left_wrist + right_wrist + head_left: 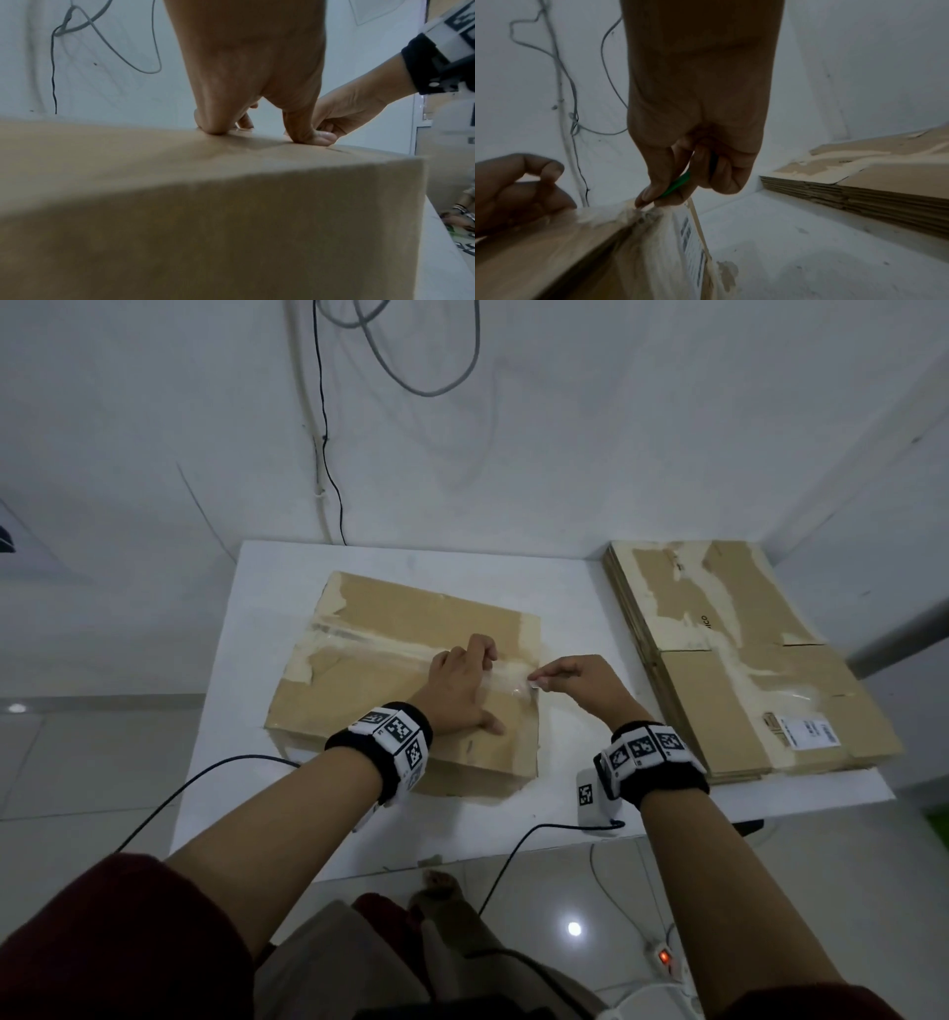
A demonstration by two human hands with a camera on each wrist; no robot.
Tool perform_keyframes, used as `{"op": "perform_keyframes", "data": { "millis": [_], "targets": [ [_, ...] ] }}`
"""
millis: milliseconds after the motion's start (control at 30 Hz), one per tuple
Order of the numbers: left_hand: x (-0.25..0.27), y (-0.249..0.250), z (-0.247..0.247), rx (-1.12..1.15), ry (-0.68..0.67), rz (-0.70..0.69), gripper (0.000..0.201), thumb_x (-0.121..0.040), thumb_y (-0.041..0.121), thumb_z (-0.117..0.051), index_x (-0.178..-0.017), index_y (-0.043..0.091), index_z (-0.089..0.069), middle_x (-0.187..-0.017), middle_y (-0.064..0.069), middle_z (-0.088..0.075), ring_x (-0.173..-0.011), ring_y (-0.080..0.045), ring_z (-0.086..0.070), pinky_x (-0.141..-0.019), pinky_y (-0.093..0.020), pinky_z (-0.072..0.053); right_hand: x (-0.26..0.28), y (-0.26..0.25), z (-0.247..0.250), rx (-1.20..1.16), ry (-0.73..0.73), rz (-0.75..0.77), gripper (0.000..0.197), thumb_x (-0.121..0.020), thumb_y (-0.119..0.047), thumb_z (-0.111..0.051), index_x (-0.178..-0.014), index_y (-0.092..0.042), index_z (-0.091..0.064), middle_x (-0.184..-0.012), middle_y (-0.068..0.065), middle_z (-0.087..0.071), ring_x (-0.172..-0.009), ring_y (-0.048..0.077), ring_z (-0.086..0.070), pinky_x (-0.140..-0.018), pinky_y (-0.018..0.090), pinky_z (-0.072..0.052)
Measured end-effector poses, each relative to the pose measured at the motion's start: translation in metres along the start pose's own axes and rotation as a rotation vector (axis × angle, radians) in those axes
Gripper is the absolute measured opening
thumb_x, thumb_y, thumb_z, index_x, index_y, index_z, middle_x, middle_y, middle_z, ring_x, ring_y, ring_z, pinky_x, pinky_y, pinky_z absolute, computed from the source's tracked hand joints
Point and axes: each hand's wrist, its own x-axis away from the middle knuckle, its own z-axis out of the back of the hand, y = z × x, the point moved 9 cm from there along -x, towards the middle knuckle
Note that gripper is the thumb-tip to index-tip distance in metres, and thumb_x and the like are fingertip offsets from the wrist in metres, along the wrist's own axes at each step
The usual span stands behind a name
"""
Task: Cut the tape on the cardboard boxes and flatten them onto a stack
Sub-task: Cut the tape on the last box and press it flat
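My left hand (462, 683) presses spread fingers on the taped cardboard box (390, 660) at the counter's (575, 608) middle. My right hand (575, 677) pinches a green cutter (676, 185) at its taped edge, flattened stack (744, 660) right.

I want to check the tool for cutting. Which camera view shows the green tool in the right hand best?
The right wrist view: the green tool shows between the curled fingers of the right hand, at the box edge. The head view shows only a small pale tip; in the left wrist view the tool is hidden.

Bare workroom, white table (575, 588), flattened cardboard (744, 660)
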Motion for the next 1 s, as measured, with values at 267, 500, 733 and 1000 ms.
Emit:
{"op": "perform_keyframes", "data": {
  "millis": [267, 500, 733, 1000],
  "targets": [
    [-0.005, 0.0, 0.008, -0.022, -0.014, -0.032, 0.083, -0.053, 0.034, -0.091, -0.106, 0.02, -0.029, -0.101, 0.003, -0.041, -0.093, -0.017, -0.043, -0.091, -0.033, -0.029, 0.01, 0.013, -0.003, -0.006, 0.088, -0.043, 0.01, -0.085, -0.012, -0.073, -0.091, -0.018, -0.078, -0.083, -0.007, -0.073, -0.079, -0.001, -0.066, -0.068, 0.009, -0.042],
    [-0.019, 0.016, 0.063, -0.257, 0.198, -0.055, 0.09, -0.055, 0.039, -0.088, -0.123, 0.016, -0.034, -0.107, 0.003, -0.047, -0.1, -0.016, -0.043, -0.085, -0.03, -0.022, 0.022, 0.037, -0.012, -0.241, 0.051, -0.18, 0.017, -0.091, -0.011, -0.066, -0.105, -0.009, -0.074, -0.084, 0.0, -0.069, -0.039, 0.001, -0.036, -0.043, 0.016, -0.028],
    [0.028, 0.06, 0.072, -0.541, 0.231, -0.055, 0.053, -0.078, 0.067, -0.061, -0.102, 0.021, -0.051, -0.083, 0.004, -0.062, -0.07, -0.019, -0.061, -0.06, -0.03, -0.043, 0.022, 0.024, 0.011, -0.316, 0.228, -0.12, 0.023, -0.097, -0.019, -0.059, -0.113, -0.005, -0.07, -0.093, 0.002, -0.067, -0.064, 0.005, -0.057, -0.049, 0.009, -0.042],
    [0.065, 0.014, 0.001, -0.526, 0.068, 0.097, 0.067, -0.082, 0.011, -0.061, -0.14, 0.014, -0.026, -0.125, -0.006, -0.053, -0.111, -0.023, -0.051, -0.084, -0.029, -0.041, 0.002, -0.001, -0.006, -0.22, 0.2, -0.004, 0.019, -0.095, -0.027, -0.062, -0.107, -0.021, -0.075, -0.09, 0.002, -0.075, -0.077, 0.005, -0.067, -0.062, 0.018, -0.04]
  ]
}}
